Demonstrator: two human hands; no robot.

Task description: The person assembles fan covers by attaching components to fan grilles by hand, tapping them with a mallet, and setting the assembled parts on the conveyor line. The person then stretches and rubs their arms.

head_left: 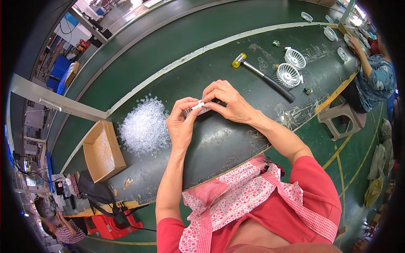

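Both hands together above the dark green desk [219,143], at its middle. Left hand [182,122] pinched on a small white part [198,105]; right hand [230,101] closed over the same part from the other side, fingertips meeting. Part held clear of the desk, just right of the heap of clear plastic pieces [144,125].

For a clean fit: keep both thumbs close to the joint, press squarely, hold the part level, avoid twisting.

Nearby: open cardboard box [102,151] left of the heap; yellow-headed mallet [261,76] and two white fan grilles [292,66] further back.

Not discernible: exact shape of the part, largely covered by fingers; whether one piece or two. Objects at the far right blurred and bent by the lens.
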